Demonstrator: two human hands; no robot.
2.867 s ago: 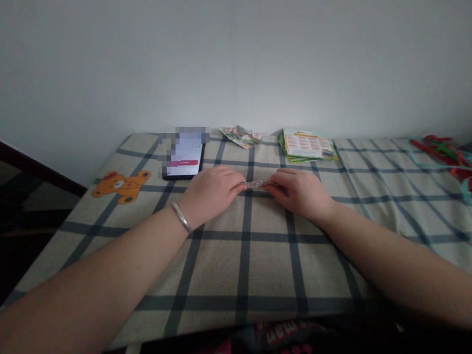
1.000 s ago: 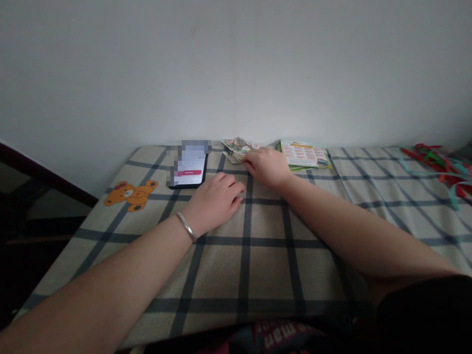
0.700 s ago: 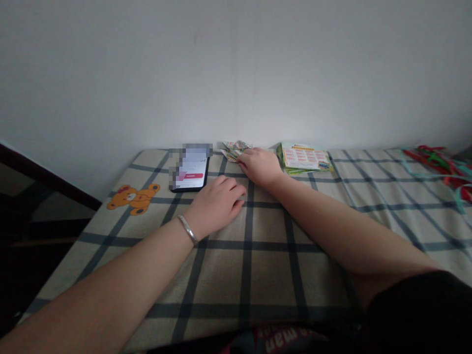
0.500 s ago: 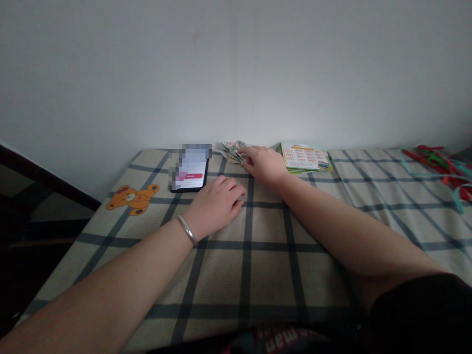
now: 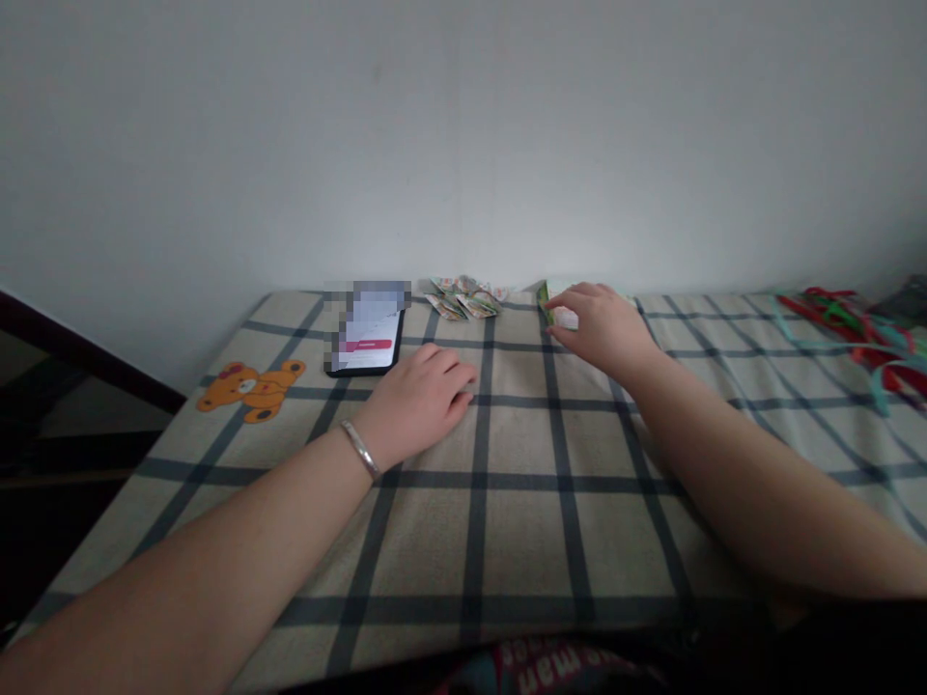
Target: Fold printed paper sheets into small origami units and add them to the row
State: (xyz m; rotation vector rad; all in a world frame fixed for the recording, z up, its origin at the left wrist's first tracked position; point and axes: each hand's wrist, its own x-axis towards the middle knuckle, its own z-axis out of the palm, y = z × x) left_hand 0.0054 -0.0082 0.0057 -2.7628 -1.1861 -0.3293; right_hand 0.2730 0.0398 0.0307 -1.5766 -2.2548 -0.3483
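One change stood out: the right hand (image 5: pixel 594 325) had left the folded papers (image 5: pixel 478 306) for the stack of cards (image 5: pixel 565 318) near the wall (image 5: pixel 463 145), fingers apart over it, shifting the work there; the left hand (image 5: pixel 424 398) lay on the desk (image 5: pixel 521 541), fingers loosely parted.

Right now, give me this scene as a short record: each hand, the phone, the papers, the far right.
Left hand: palm down on checked cloth, beside the phone
Right hand: over the card stack, thumb and fingers apart; contact unclear
Phone: screen up, near the wall
Folded papers: between phone and card stack
Far right: tangled colored strips
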